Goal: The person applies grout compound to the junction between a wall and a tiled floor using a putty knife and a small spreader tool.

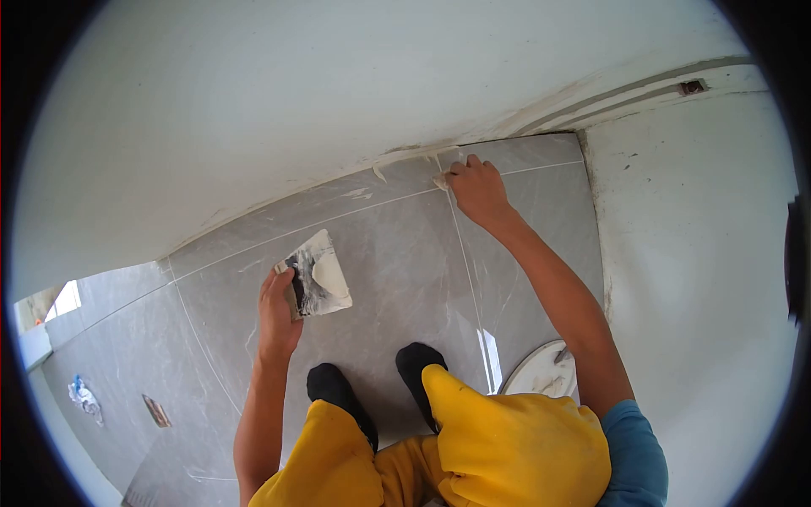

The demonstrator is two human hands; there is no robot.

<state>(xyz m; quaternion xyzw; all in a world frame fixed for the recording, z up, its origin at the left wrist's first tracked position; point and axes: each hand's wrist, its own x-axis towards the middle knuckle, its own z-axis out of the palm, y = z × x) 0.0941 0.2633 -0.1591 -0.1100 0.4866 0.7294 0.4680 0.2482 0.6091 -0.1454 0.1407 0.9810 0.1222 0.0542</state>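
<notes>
My left hand [279, 313] is closed on the edge of a wide, roughly rectangular plastering trowel [306, 291], held above the floor tiles. Its face is smeared dark and white, and a pale lump of putty [331, 275] sits on it. My right hand [480, 190] reaches down to the floor near the foot of the white wall [279, 110], its fingers closed. A small pale beige thing [441, 181] shows at the fingertips, over a tile joint; its kind is not clear. Pale putty smears [359, 194] mark the tiles to its left.
Grey floor tiles [397, 279] with white joints lie underfoot. A round white lid or bucket top [541, 372] stands beside my right knee. Another wall [693, 253] closes the right side, with a socket hole [693, 87] nearby. Crumpled plastic [84, 397] and a brown scrap [156, 411] lie at left.
</notes>
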